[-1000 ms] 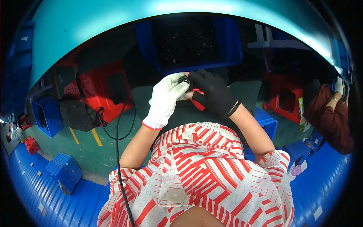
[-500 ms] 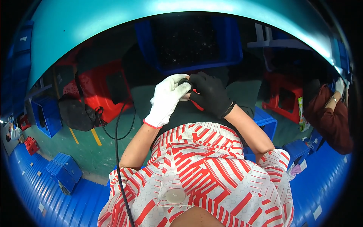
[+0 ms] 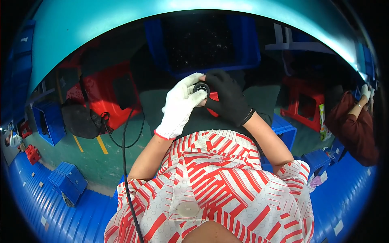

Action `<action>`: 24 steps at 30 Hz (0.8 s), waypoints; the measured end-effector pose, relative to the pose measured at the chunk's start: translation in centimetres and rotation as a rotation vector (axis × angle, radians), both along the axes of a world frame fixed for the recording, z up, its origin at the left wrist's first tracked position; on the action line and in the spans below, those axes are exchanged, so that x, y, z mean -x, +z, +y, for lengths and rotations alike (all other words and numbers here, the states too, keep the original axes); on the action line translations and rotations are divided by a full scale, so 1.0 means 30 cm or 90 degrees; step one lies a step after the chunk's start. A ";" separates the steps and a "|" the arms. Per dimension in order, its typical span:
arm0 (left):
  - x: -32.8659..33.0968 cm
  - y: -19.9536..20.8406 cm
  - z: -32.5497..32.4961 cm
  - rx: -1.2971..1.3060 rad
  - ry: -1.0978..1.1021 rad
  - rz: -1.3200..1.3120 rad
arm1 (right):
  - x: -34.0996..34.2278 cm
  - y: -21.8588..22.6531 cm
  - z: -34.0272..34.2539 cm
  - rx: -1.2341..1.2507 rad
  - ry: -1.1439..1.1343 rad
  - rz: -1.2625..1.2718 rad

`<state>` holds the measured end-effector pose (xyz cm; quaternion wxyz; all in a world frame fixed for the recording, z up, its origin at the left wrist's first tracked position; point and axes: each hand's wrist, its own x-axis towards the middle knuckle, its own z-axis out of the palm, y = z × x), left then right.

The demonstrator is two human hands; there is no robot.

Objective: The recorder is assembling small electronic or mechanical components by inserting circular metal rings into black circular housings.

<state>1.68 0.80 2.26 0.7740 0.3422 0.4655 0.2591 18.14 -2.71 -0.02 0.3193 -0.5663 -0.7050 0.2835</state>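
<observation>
Both hands together at centre, above the lap: left hand (image 3: 180, 106) on the left, right hand (image 3: 229, 97) on the right, small round part (image 3: 201, 87) between them, touched by both. Directly behind the hands, a large crate (image 3: 202, 40) on the floor. Left of the hands, a stool (image 3: 107, 95); in front of the stool, a bag (image 3: 81, 118) with a cable (image 3: 123, 141) running toward the body. Further left, small crates (image 3: 65, 182) on the floor. Far right, another person (image 3: 352, 125), with a second stool (image 3: 302, 103) between.

Factory floor, blue parts crates (image 3: 65, 182), red stools (image 3: 107, 95)
</observation>
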 end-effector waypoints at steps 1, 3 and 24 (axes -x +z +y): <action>0.001 0.001 0.000 0.001 -0.001 0.000 | -0.003 -0.006 -0.001 0.001 -0.001 0.000; 0.004 0.006 0.000 0.013 -0.026 0.025 | -0.011 -0.025 -0.007 -0.017 0.043 -0.010; 0.029 0.007 0.065 -0.123 -0.244 0.200 | -0.043 -0.042 0.011 0.077 0.165 0.069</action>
